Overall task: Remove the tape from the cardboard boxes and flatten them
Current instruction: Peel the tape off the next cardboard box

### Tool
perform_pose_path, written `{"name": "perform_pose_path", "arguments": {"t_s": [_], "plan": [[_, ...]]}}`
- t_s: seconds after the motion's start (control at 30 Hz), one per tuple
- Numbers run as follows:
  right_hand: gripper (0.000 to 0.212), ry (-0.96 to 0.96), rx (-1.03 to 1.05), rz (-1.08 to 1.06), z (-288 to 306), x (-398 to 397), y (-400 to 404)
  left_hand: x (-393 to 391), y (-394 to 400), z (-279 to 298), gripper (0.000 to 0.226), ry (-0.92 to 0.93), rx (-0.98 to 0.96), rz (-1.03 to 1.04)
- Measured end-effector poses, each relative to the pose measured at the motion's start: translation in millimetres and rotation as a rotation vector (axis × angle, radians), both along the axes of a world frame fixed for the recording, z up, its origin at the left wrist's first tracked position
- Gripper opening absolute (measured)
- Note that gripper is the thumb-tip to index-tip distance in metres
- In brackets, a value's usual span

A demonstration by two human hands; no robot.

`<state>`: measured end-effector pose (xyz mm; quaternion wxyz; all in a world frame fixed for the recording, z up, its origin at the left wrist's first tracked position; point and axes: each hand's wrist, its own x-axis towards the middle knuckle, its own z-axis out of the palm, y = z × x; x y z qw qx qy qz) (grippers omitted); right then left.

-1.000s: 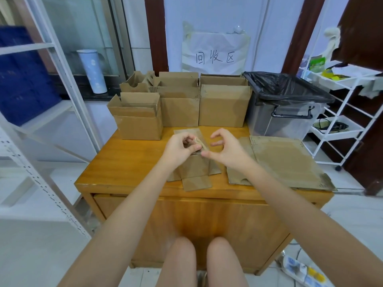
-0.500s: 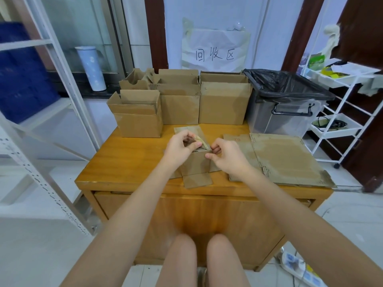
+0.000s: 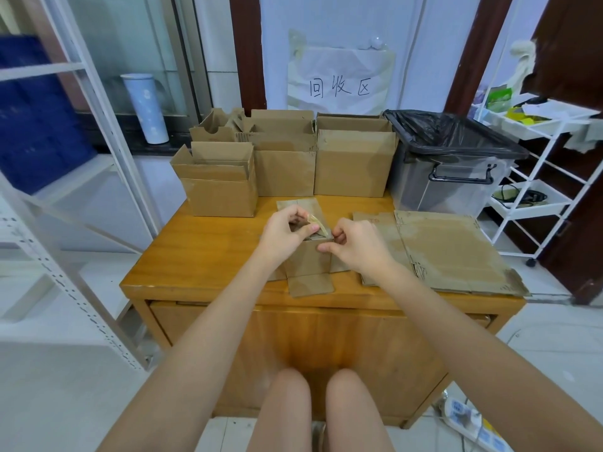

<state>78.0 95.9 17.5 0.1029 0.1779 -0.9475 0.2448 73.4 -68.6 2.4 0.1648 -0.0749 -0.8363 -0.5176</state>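
A small open cardboard box [image 3: 308,261] stands near the front middle of the wooden table [image 3: 202,249], its flaps spread out. My left hand [image 3: 285,231] pinches a strip of yellowish tape [image 3: 317,224] that lifts off the box's top. My right hand [image 3: 354,244] pinches the box's upper right corner, fingers curled on the edge. Several opened boxes [image 3: 222,187] stand along the table's back. Flattened cardboard [image 3: 447,249] lies in a stack on the right.
A clear bin lined with a black bag [image 3: 453,154] sits at the back right. A white wire cart [image 3: 535,171] stands to the right, white metal shelving [image 3: 65,177] to the left. A power strip [image 3: 470,422] lies on the floor.
Both hands dropped down onto the small box. My right hand moved from the tape strip to the box's right corner, while the left keeps the tape pinched.
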Motion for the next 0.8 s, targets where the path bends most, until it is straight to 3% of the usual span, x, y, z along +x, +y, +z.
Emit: {"name": "perform_pose_path", "arguments": {"t_s": [0.2, 0.37, 0.47, 0.63, 0.8], "plan": [[0.025, 0.007, -0.067, 0.054, -5.9, -0.9, 2.0, 2.3, -1.5, 1.1, 0.014, 0.022, 0.029, -0.015], [0.022, -0.001, -0.005, 0.112, -5.7, -0.3, 7.3, 3.5, -1.9, 2.3, 0.017, 0.022, 0.03, -0.025], [0.029, 0.01, 0.083, 0.164, -2.1, 0.9, 11.4, 2.5, -2.9, 3.1, 0.016, 0.019, 0.017, -0.025], [0.063, 0.006, 0.219, 0.083, 4.5, 4.3, 6.5, 1.3, -1.9, 5.0, 0.014, -0.005, 0.01, -0.028], [0.039, 0.028, 0.252, 0.121, 5.6, -4.0, 9.0, 1.5, -4.0, 3.5, 0.014, -0.01, 0.006, -0.033]]}}
